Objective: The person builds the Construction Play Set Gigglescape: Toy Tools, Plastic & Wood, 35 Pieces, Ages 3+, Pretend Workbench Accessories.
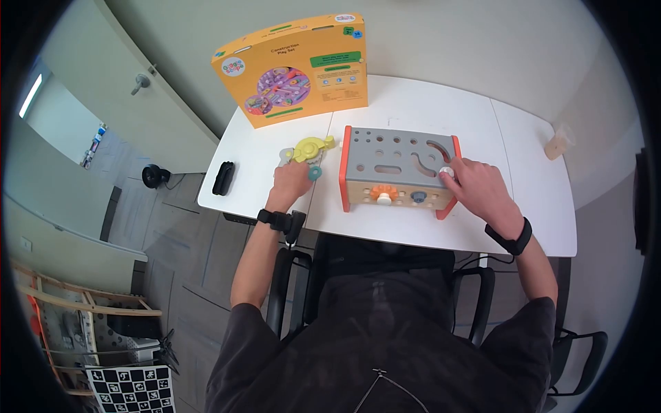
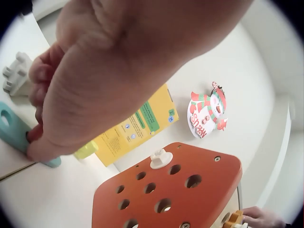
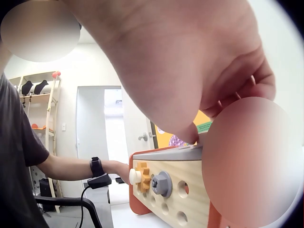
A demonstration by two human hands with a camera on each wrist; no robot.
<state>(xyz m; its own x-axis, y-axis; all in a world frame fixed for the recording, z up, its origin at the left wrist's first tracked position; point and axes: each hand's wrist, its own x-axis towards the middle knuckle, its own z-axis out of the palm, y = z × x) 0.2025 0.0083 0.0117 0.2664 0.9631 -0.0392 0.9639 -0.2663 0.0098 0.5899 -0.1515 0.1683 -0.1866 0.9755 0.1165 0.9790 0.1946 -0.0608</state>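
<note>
A toy workbench [image 1: 375,153] with a grey holed top, wooden front and red end panels stands on the table. My right hand [image 1: 485,193] is at its right front corner, pinching a small white bolt [image 1: 447,171] at the grey top. On the workbench front are an orange gear [image 1: 381,191] with a white bolt head and a grey-blue bolt [image 3: 162,184]. Left of the workbench, my left hand [image 1: 292,181] pinches a teal holed strip [image 2: 13,128] between thumb and fingers. Just beyond that hand lie a yellow toy piece [image 1: 311,146] and a grey studded piece [image 2: 18,74].
A yellow play-set box [image 1: 289,76] stands at the back of the white table [image 1: 265,193]. A black open case [image 1: 223,178] lies near the left edge. At the far right is a translucent cup [image 1: 560,141]. A white bolt [image 2: 161,158] sticks out of the workbench's left panel.
</note>
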